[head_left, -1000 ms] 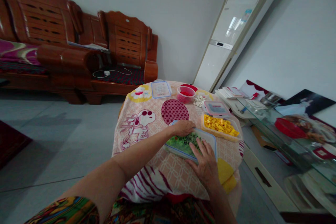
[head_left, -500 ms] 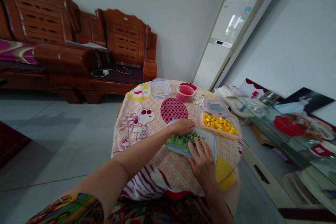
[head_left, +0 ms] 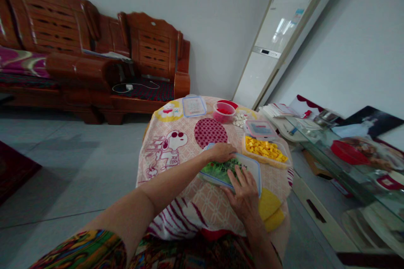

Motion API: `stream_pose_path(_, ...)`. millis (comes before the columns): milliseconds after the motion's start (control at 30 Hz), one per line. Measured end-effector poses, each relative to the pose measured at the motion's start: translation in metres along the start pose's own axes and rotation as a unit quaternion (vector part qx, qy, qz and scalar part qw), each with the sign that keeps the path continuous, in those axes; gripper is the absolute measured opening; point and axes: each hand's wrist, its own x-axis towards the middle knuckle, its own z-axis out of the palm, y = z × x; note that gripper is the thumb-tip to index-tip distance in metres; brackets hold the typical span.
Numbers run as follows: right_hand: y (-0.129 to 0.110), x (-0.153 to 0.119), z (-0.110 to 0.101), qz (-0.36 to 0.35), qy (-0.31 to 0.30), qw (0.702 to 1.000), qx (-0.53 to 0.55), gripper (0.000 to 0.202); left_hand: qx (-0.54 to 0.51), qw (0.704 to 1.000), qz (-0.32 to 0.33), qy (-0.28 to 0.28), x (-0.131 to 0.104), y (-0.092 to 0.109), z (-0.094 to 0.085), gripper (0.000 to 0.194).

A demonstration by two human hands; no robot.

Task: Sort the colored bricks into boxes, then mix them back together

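Carved wooden seating (head_left: 151,59) stands along a pale wall (head_left: 217,29), beyond a printed tablecloth (head_left: 195,199). Near the front of the cloth sits a container of green pieces (head_left: 219,173) under a clear, blue-rimmed lid (head_left: 252,167) (dark lettering crosses it). Both of the 2 hands touch this lid: the left hand (head_left: 223,152) lies over its far edge, fingers close together, though I cannot tell whether they grip; the right hand (head_left: 243,192) rests at the near side, fingers spread wide. Just behind are yellow pieces (head_left: 264,149), with a pink bowl (head_left: 223,119) farther back.
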Motion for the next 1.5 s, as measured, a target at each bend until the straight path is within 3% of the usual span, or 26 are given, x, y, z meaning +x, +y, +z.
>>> stream_pose_path(167, -0.008, 0.001, -0.003, 0.019, 0.007, 1.000, -0.003, 0.050, 0.001, 1.000, -0.010, -0.011, 0.001, 0.000, -0.001, 0.036)
stream_pose_path(467, -0.032, 0.019, -0.001, 0.083, 0.019, 0.996, -0.009, 0.066, 0.006, 1.000, -0.014, -0.009, 0.000, 0.002, -0.003, 0.035)
stream_pose_path(767, -0.034, 0.017, 0.010, 0.079, 0.013, 0.997, -0.016, 0.063, 0.002, 1.000, -0.015, -0.004, 0.000, 0.001, 0.000, 0.036)
stream_pose_path(900, -0.031, 0.017, 0.009, 0.069, 0.021, 0.997, 0.027, 0.062, -0.003, 1.000, -0.011, 0.001, 0.001, -0.001, 0.002, 0.037)
stream_pose_path(1000, -0.023, 0.014, -0.002, 0.068, 0.050, 0.988, 0.127, 0.050, -0.009, 1.000, -0.007, -0.003, 0.002, -0.004, 0.002, 0.038)
stream_pose_path(1100, -0.004, 0.004, -0.016, 0.163, 0.136, 0.956, 0.202, 0.042, -0.024, 1.000, -0.014, 0.004, 0.000, -0.005, 0.001, 0.039)
stream_pose_path(1167, 0.015, -0.005, -0.020, 0.261, 0.179, 0.932, 0.180, 0.047, -0.038, 0.998, -0.020, 0.036, -0.006, -0.006, 0.000, 0.039)
stream_pose_path(1233, 0.035, -0.014, -0.020, 0.338, 0.151, 0.915, 0.163, 0.055, -0.048, 0.993, -0.044, 0.099, -0.017, -0.009, -0.001, 0.042)
stream_pose_path(1333, 0.055, -0.022, -0.013, 0.408, 0.077, 0.889, 0.194, 0.061, -0.037, 0.971, -0.140, 0.192, -0.041, -0.013, -0.003, 0.046)
stream_pose_path(1400, 0.060, -0.023, -0.011, 0.428, 0.050, 0.879, 0.204, 0.060, -0.018, 0.952, -0.210, 0.222, -0.059, -0.014, -0.003, 0.044)
stream_pose_path(1500, 0.057, -0.018, -0.015, 0.423, 0.022, 0.886, 0.190, 0.056, -0.002, 0.934, -0.281, 0.221, -0.080, -0.012, -0.003, 0.037)
